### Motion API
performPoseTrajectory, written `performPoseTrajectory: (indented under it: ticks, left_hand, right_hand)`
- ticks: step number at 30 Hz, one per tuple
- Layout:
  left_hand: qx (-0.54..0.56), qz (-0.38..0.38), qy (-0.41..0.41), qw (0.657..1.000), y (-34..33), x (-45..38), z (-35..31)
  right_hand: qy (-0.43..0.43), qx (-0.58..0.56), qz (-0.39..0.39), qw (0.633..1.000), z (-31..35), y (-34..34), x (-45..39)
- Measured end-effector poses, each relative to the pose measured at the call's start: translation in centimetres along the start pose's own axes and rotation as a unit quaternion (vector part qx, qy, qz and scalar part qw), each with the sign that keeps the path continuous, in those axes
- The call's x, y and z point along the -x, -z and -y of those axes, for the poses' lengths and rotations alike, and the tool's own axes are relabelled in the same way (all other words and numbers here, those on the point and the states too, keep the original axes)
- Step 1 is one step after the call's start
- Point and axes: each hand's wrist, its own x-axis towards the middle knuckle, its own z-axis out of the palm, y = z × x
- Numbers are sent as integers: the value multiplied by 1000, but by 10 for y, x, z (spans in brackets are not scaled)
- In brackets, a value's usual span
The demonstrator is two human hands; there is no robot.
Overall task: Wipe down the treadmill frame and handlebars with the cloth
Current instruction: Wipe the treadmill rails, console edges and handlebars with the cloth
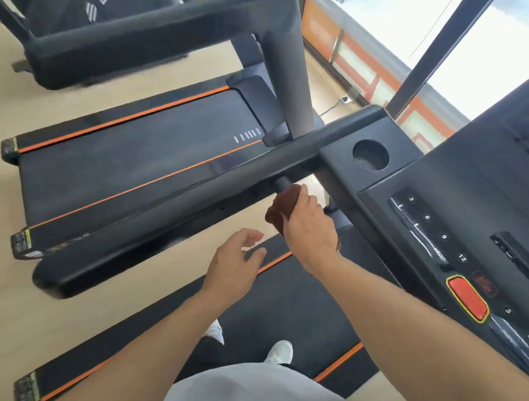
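Right hand (311,231) fingers clamped around brown cloth (280,208) on short black handlebar (282,183), left hand (232,261) fingers loosely spread, empty

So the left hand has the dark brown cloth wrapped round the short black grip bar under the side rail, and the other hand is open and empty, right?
Not quite: the head view shows the right hand holding the dark brown cloth round the short black grip bar under the side rail. The left hand is the open, empty one.
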Motion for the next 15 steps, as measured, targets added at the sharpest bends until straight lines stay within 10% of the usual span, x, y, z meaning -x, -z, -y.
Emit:
performPoseTrajectory:
  ticks: [10, 15]
  left_hand:
    - [-23, 33, 19, 999, 48, -2, 24]
    - [-50, 68, -21, 996, 59, 11, 25]
  right_hand:
    - [-134, -197, 71, 969, 16, 25, -52]
    - [-260, -432, 247, 828, -14, 47, -43]
